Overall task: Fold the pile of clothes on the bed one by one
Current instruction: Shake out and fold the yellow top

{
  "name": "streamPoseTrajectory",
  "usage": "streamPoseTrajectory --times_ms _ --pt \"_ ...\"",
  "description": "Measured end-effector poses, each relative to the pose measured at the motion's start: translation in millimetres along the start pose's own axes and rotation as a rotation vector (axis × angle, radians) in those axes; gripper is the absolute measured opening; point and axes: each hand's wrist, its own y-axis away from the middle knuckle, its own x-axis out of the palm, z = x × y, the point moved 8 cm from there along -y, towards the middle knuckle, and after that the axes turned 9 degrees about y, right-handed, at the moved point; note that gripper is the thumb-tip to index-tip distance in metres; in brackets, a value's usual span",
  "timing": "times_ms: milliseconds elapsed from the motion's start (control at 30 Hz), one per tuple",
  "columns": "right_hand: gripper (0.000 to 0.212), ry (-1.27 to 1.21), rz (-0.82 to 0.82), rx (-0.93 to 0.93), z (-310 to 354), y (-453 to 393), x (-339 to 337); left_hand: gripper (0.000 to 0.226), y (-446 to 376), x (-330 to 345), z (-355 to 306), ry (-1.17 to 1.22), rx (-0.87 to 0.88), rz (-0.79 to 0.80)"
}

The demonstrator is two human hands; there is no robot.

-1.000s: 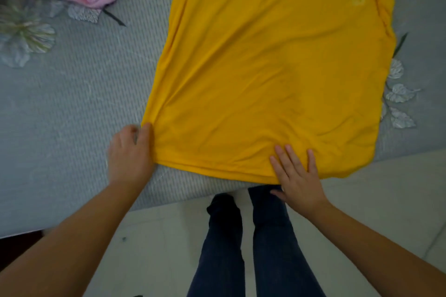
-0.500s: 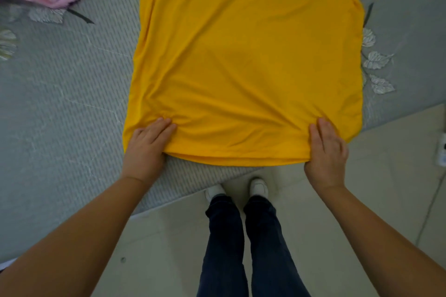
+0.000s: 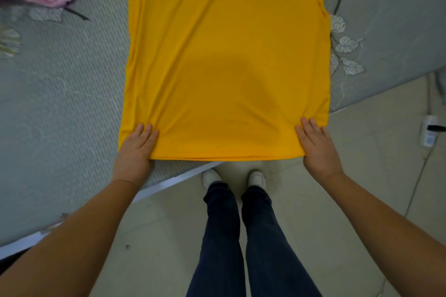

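A white power strip (image 3: pixel 430 134) lies on the tiled floor (image 3: pixel 362 152), right of the bed's edge.

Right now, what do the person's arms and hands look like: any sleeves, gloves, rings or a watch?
Both forearms are bare to the frame's edge, with no sleeve in view. The left hand and right hand wear no gloves, and no ring, watch or bracelet shows. The nails look short and unpainted.
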Motion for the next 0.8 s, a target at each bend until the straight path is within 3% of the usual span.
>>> streamPoseTrajectory --times_ms 200,300,400,533,633,800 --pt "0.058 0.114 0.298 -0.059 -3.2 32.9 0.5 0.056 31.5 9.4 8.2 0.083 -0.215 0.216" --pt "0.056 0.141 0.286 -0.041 -10.3 13.4 -28.4 0.054 14.5 -9.1 15.7 0.041 -0.339 0.285" --pt "0.047 0.073 0.136 0.003 -23.4 -29.7 -75.8 0.051 -26.6 -50.1 10.9 0.009 -0.385 0.183" --pt "0.025 0.163 0.044 -0.001 -44.8 -104.1 -130.6 0.047 -92.2 -110.5 8.6 0.096 -0.469 0.032" --pt "0.032 0.231 0.006 0.002 -63.9 -161.3 -161.7 0.044 -137.6 -155.3 5.6 0.241 -0.522 -0.136" --pt "0.026 0.068 -0.135 -0.024 -79.9 -258.4 -218.3 0.027 -204.7 -215.5 5.4 0.28 -0.624 -0.347"
